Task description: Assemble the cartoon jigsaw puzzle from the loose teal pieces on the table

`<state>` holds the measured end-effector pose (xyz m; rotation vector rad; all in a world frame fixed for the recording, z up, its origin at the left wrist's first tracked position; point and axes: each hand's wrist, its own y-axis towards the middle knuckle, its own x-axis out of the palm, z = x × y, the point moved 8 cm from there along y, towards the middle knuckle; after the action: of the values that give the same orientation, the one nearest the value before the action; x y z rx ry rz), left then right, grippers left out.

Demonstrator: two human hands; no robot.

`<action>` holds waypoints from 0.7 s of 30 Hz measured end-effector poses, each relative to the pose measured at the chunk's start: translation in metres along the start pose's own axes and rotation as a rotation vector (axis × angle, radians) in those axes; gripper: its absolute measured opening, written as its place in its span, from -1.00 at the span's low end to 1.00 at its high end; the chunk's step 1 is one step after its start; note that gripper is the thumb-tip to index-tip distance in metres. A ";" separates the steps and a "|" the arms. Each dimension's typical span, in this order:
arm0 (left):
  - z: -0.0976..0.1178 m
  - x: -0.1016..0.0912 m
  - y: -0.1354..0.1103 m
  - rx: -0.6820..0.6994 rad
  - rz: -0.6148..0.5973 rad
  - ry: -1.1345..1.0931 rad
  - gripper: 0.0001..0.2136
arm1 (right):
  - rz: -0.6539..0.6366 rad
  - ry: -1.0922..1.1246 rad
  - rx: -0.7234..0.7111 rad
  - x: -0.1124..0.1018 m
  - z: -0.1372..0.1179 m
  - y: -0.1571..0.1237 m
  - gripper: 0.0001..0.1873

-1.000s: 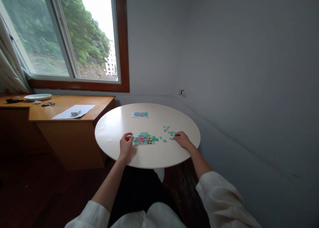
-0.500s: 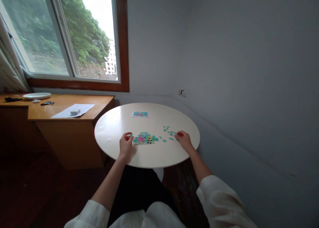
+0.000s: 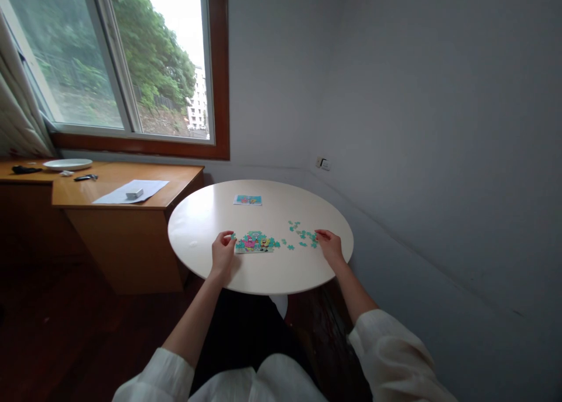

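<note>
A partly joined jigsaw puzzle (image 3: pixel 254 243) with a pink and a yellow cartoon figure lies on the round white table (image 3: pixel 263 276). At its left end, my left hand (image 3: pixel 223 253) pinches a small teal puzzle piece (image 3: pixel 233 236) between thumb and finger. Loose teal puzzle pieces (image 3: pixel 302 234) are scattered to the right of the joined part. Beside their right edge is my right hand (image 3: pixel 330 245), its fingers closed together and low over the table. Whatever is between those fingertips is too small to make out.
Toward the back of the table lies a small picture card (image 3: pixel 247 200). A wooden desk (image 3: pixel 184 182) at the left bears a white plate (image 3: pixel 68 164), a paper sheet (image 3: pixel 151 188) and a small white box (image 3: pixel 134 193). Walls stand behind and to the right.
My right hand has shifted slightly right, uncovering pieces near its fingertips. My left hand stays beside the puzzle's left end with the piece. The view has moved a little.
</note>
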<state>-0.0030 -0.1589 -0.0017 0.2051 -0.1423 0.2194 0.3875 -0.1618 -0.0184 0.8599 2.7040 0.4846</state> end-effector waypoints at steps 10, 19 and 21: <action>-0.001 0.001 0.002 0.021 0.003 0.036 -0.76 | -0.069 -0.028 -0.083 0.044 -0.030 0.000 -0.68; -0.003 0.004 0.004 0.059 -0.017 0.037 -0.81 | -0.312 -0.083 -0.074 0.153 -0.045 -0.007 -0.86; -0.004 0.004 0.004 0.058 -0.018 0.037 -0.81 | -0.331 -0.109 -0.062 0.161 -0.040 -0.010 -0.89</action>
<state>0.0003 -0.1532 -0.0045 0.2596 -0.0970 0.2093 0.2417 -0.0827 -0.0092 0.3962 2.6416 0.4303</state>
